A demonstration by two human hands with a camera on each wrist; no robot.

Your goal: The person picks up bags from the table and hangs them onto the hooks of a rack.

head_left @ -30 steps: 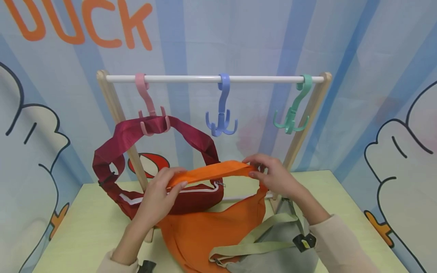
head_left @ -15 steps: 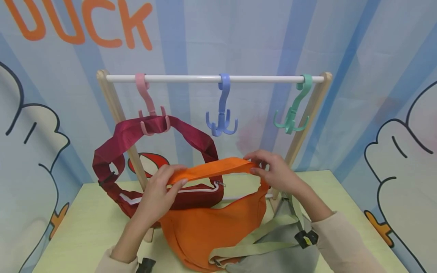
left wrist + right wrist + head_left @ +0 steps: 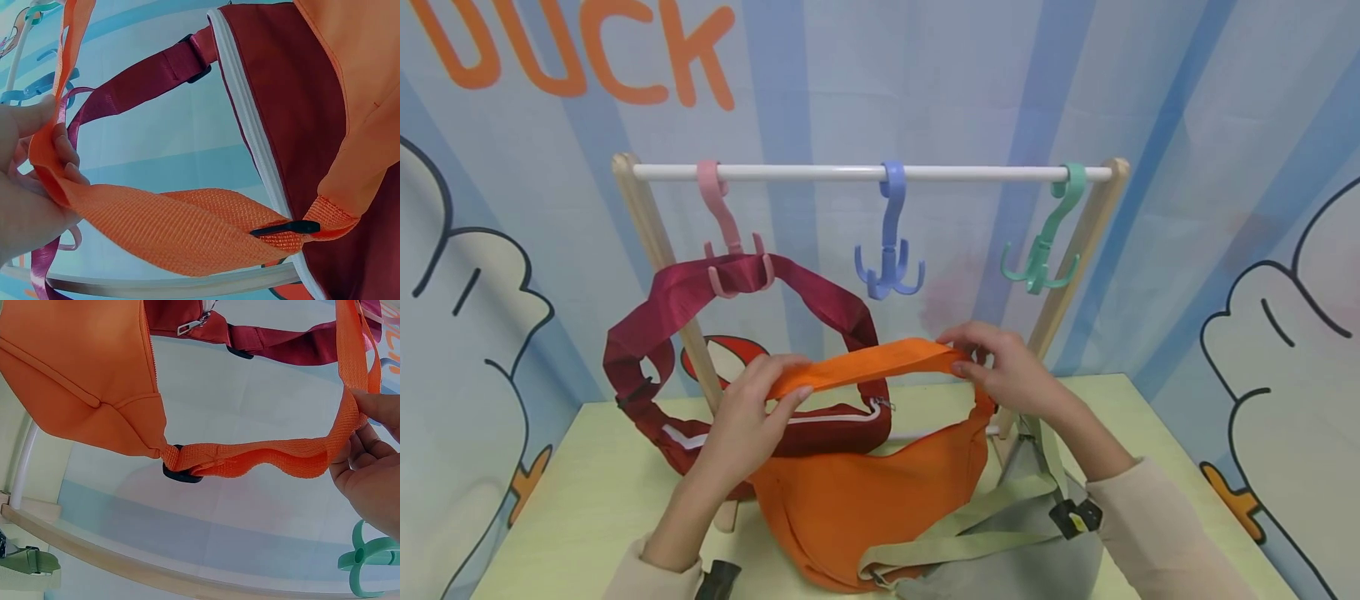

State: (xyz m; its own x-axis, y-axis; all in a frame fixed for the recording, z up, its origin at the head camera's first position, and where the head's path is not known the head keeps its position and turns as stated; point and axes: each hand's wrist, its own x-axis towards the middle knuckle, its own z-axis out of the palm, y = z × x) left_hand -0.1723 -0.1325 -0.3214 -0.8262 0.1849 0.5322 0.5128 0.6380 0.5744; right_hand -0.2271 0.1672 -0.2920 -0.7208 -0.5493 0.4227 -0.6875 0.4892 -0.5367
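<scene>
An orange bag (image 3: 880,508) hangs below its orange strap (image 3: 872,363), its lower edge down near the table. My left hand (image 3: 748,421) pinches the strap's left part between thumb and fingers. At the strap's right end, my right hand (image 3: 1003,367) grips it the same way. In the left wrist view a black buckle (image 3: 287,227) joins strap and bag; another black buckle (image 3: 181,472) shows in the right wrist view. Behind, a dark red bag (image 3: 827,429) hangs by its strap on the pink hook (image 3: 724,212). The blue hook (image 3: 891,233) stands above and behind the orange strap.
The white rod (image 3: 805,173) of a wooden stand carries the hooks, with a green hook (image 3: 1041,242) at the right. A grey-green bag (image 3: 1022,550) lies on the table (image 3: 557,508) at the front right, partly over the orange bag's lower edge.
Both hands have risen slightly, lifting the orange strap and bag a little. The right hand has also shifted slightly right. The blue hook has turned or swung a little.
</scene>
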